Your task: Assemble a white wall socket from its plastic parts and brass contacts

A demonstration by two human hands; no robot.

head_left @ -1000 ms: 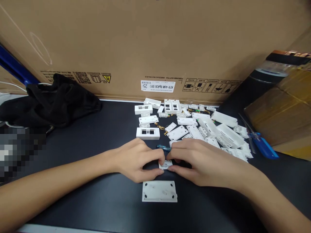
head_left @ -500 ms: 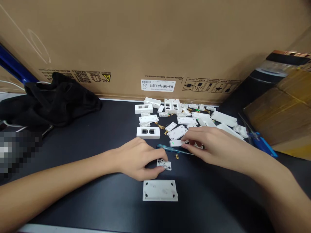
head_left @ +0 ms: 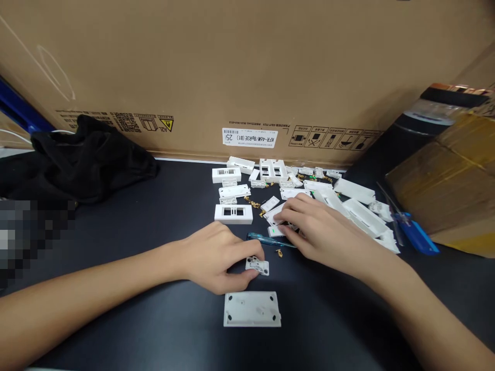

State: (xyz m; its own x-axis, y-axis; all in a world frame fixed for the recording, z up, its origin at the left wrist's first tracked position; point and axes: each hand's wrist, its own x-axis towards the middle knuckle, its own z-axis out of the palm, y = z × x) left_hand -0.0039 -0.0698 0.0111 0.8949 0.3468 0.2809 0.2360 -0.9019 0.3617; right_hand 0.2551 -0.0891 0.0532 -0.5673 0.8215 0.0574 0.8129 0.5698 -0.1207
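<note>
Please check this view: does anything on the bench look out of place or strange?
One small brass contact lies alone on the black workbench, below the blue-handled screwdriver and near the right hand. It looks odd because the other brass bits lie among the white plastic housings, so it may have dropped.

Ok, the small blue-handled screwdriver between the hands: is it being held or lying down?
Lying: the screwdriver rests flat on the dark bench; neither left hand nor right hand grips it.

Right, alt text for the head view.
Two bare hands over a dark bench: the left hand holds a small white plastic part, the right hand reaches into a heap of white housings. A slim blue screwdriver lies between them, a white plastic plate below, a cardboard carton behind.
</note>
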